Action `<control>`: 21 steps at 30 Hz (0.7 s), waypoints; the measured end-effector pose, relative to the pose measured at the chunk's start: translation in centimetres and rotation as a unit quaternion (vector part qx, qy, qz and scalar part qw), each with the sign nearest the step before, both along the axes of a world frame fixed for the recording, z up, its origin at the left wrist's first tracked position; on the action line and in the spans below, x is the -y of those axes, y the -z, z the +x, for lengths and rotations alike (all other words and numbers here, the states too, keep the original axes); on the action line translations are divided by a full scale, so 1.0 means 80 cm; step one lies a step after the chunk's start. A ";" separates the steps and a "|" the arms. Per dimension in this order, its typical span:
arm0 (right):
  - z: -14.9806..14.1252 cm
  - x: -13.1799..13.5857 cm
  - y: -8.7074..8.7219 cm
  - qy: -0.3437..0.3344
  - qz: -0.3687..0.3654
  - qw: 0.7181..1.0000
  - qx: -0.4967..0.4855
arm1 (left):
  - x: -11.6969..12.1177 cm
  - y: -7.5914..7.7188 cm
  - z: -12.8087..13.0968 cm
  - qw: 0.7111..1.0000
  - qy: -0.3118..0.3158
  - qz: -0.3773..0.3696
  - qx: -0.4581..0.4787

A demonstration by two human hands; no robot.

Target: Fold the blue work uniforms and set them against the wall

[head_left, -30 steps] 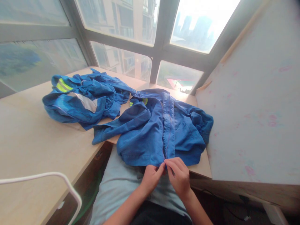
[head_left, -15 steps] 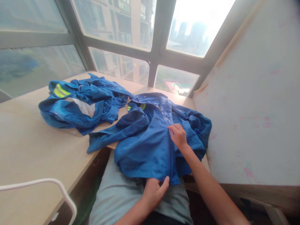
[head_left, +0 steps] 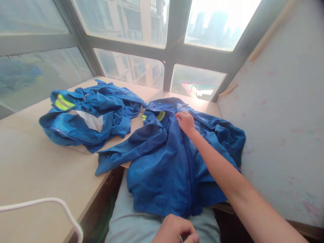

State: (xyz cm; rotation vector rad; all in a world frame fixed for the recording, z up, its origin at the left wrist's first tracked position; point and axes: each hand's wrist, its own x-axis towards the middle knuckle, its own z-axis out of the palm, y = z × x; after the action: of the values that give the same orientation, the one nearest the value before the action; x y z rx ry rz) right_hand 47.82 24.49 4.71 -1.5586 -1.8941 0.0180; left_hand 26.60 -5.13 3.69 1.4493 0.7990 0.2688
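Observation:
A blue work jacket (head_left: 162, 162) with yellow-green reflective patches lies face up on the wooden table (head_left: 30, 168), its hem hanging over the near edge onto my lap. My right hand (head_left: 185, 122) is stretched out to the top of its front zipper near the collar, fingers pinched there. My left hand (head_left: 174, 231) is closed on the jacket's bottom hem at the frame's lower edge. The zipper line runs between the two hands.
A second crumpled blue jacket (head_left: 86, 114) with grey and yellow-green stripes lies to the left on the table. A white curved rail (head_left: 63, 209) crosses the lower left. Windows stand behind, and a pale wall panel (head_left: 278, 128) closes the right side.
My right hand has travelled from the hem up along the zipper to the collar. My left hand stayed at the hem, and the jacket has been drawn toward me.

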 end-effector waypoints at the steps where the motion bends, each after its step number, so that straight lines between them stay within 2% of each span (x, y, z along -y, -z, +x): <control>1: -0.004 0.009 0.010 -0.003 -0.001 1.000 0.000 | -0.016 -0.009 -0.001 0.999 -0.035 -0.009 0.025; 3: -0.013 0.029 0.031 -0.009 -0.002 1.000 0.002 | -0.059 -0.017 0.005 0.987 -0.153 0.031 0.042; 5: -0.021 0.050 0.048 -0.020 -0.004 1.000 0.001 | -0.115 -0.009 0.023 0.957 -0.255 0.140 0.010; 6: -0.023 0.058 0.054 -0.028 -0.005 1.000 -0.004 | -0.143 0.000 0.035 0.941 -0.282 0.186 -0.016; 9: -0.022 0.074 0.058 -0.052 -0.005 0.998 -0.047 | -0.215 0.030 0.070 0.902 -0.312 0.275 -0.112; 11: -0.016 0.079 0.052 -0.064 -0.001 0.995 -0.073 | -0.243 0.044 0.086 0.890 -0.309 0.293 -0.165; 13: -0.011 0.082 0.046 -0.082 0.002 0.994 -0.069 | -0.255 0.049 0.091 0.887 -0.297 0.294 -0.197; 16: -0.007 0.078 0.042 -0.099 0.010 0.995 -0.031 | -0.256 0.048 0.086 0.892 -0.272 0.299 -0.204; 21: -0.008 0.038 0.050 -0.051 0.022 0.998 -0.011 | -0.226 0.050 0.072 0.913 -0.232 0.293 -0.161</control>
State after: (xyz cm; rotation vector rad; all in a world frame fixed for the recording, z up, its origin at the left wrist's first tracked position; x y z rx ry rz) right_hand 47.21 21.42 0.70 -1.4264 -1.9429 0.0383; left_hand 32.36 12.95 -0.34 1.8746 1.4224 0.6890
